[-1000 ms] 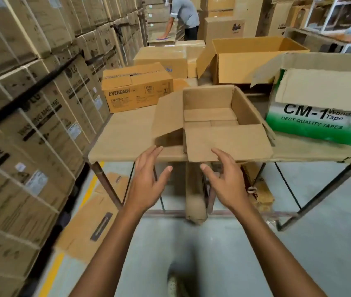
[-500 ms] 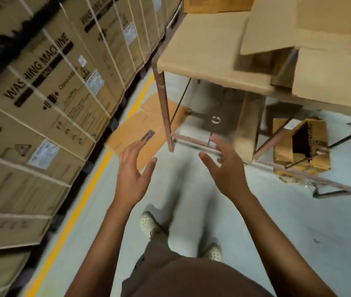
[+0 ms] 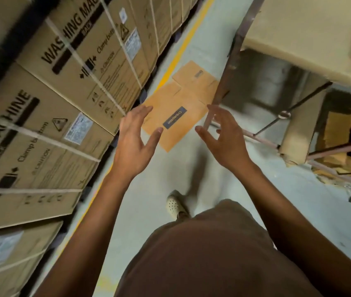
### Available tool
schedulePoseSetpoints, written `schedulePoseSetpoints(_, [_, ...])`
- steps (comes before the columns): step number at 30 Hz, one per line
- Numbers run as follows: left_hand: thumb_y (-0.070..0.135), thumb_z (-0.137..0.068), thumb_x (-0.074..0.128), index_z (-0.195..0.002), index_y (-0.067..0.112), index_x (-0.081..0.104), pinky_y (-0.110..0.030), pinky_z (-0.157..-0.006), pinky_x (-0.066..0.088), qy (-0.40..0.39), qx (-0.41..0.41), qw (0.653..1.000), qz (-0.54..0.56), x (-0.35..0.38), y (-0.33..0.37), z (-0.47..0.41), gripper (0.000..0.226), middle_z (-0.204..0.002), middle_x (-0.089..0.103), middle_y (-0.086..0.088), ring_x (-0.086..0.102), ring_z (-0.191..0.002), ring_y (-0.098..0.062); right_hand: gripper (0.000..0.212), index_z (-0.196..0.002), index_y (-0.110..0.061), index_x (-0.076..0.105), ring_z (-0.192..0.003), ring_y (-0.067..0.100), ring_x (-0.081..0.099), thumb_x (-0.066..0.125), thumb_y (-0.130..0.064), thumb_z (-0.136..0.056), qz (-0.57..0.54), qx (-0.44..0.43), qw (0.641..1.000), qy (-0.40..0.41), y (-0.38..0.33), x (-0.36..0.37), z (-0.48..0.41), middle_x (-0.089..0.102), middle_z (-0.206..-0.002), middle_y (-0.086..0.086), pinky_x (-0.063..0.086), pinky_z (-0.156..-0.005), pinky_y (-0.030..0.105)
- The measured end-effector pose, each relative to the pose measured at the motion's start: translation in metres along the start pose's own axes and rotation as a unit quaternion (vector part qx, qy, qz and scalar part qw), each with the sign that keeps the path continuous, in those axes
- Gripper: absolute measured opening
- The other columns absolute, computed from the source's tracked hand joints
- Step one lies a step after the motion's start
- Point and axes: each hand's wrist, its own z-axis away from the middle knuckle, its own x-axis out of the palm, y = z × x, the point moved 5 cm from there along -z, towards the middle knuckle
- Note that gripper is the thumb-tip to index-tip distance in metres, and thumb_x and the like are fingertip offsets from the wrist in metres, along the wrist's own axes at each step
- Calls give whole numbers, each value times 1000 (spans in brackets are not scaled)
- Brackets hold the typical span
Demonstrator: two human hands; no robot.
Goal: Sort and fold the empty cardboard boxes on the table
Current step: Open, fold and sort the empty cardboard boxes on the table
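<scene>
Warehouse aisle, seen looking steeply down. Wall of strapped brown cartons printed WASHING MACHINE (image 3: pixel 48 116) fills the left side. Grey concrete floor (image 3: pixel 299 221) runs between the cartons and a cardboard-covered worktop (image 3: pixel 299 39) at upper right. Only the worktop's near corner shows, so it cannot be told which boxes on it are left to fold.

Flattened orange-brown cardboard box (image 3: pixel 183 97) lies on the floor beside the yellow floor line (image 3: pixel 183 50), its far corner tucked just behind the worktop's rusty metal leg (image 3: pixel 224 82). It looks already folded and sorted to the floor.

Left hand (image 3: pixel 133 138) and right hand (image 3: pixel 226 140) are held out above that box. Each grip is spread, holds nothing and touches nothing.

Likely step: reaching down for the flat box, or checking the pile. To do it well, the person should bend low, take the two long edges and slide the box clear of the leg before lifting.

In the way or nearby:
- The leg sits close to the right hand's fingers.
- Upright tan cardboard slab (image 3: pixel 299 129) stands under the worktop.
- Crushed brown box (image 3: pixel 346 146) is wedged behind the lower rails.
- Pale perforated clog (image 3: pixel 175 205) stands on the floor, short of the flat box.
- Dark label strip (image 3: pixel 174 120) lies face up between the hands.
</scene>
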Motion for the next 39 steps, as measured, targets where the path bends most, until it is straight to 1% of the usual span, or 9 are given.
schedulePoseSetpoints(2, [40, -96, 56, -143, 16, 49, -10, -108, 22, 5, 1, 1000, 3, -6, -8, -20, 53, -144, 48, -6, 40, -135, -20, 61, -142, -18, 48, -130, 22, 51, 68, -45, -91, 16, -15, 1000, 5, -8, 9, -21, 49, -145, 3, 51, -99, 50])
schedulePoseSetpoints(10, [41, -97, 56, -142, 17, 49, -24, -105, 26, 1, 30, 1000, -2, -3, -21, -149, 52, -145, 47, -6, 39, -135, -21, 65, -141, -13, 50, -126, 24, 53, 63, -47, -87, 22, -16, 999, 37, -22, 21, -136, 52, -141, 6, 47, -101, 42])
schedulePoseSetpoints(17, [36, -97, 59, -143, 19, 48, -33, -108, 30, -23, 54, 998, -11, 2, -16, -289, 51, -145, 46, -5, 37, -136, -21, 66, -142, -12, 48, -131, 30, 49, 61, -51, -89, 8, -8, 999, 52, -22, 15, -268, 49, -143, 12, 49, -98, 55])
schedulePoseSetpoints(24, [40, -96, 55, -144, 21, 47, -29, -110, 27, -50, 94, 994, 1, 18, 3, -416, 52, -149, 44, -4, 36, -139, -19, 69, -146, -17, 46, -142, 25, 38, 60, -52, -88, 31, 22, 997, 67, -25, -14, -368, 41, -154, 9, 36, -114, 44])
schedulePoseSetpoints(27, [39, -96, 56, -142, 19, 48, -26, -110, 27, -69, 124, 990, 23, 37, 10, -466, 51, -148, 45, -5, 39, -138, -21, 64, -145, -15, 48, -142, 24, 38, 67, -43, -91, 20, 38, 994, 103, -21, -30, -400, 43, -153, 8, 35, -115, 44])
schedulePoseSetpoints(31, [40, -96, 57, -140, 16, 51, -38, -112, 35, -105, 184, 976, 48, 68, 23, -536, 51, -146, 48, -6, 42, -137, -23, 66, -145, -17, 48, -141, 23, 40, 58, -52, -90, 21, 73, 983, 169, -13, -49, -445, 45, -150, 8, 39, -112, 48])
schedulePoseSetpoints(35, [37, -95, 56, -136, 6, 53, -49, -111, 37, -134, 278, 947, 96, 89, 50, -605, 52, -141, 51, -11, 44, -136, -27, 69, -153, -21, 35, -140, 19, 40, 64, -43, -93, 6, 119, 963, 243, -10, -72, -488, 40, -153, 3, 41, -110, 48])
schedulePoseSetpoints(37, [37, -94, 55, -137, 6, 53, -44, -114, 33, -147, 316, 932, 98, 94, 63, -640, 53, -141, 52, -12, 43, -136, -27, 72, -154, -20, 32, -139, 19, 42, 64, -41, -93, 8, 136, 946, 294, -10, -86, -509, 40, -154, 2, 43, -108, 50])
schedulePoseSetpoints(39, [39, -93, 55, -139, 11, 52, -26, -115, 26, -166, 330, 924, 98, 100, 75, -676, 54, -144, 50, -11, 42, -137, -27, 74, -154, -18, 31, -138, 19, 43, 63, -42, -91, 3, 142, 928, 343, -12, -99, -532, 40, -154, 2, 44, -106, 51])
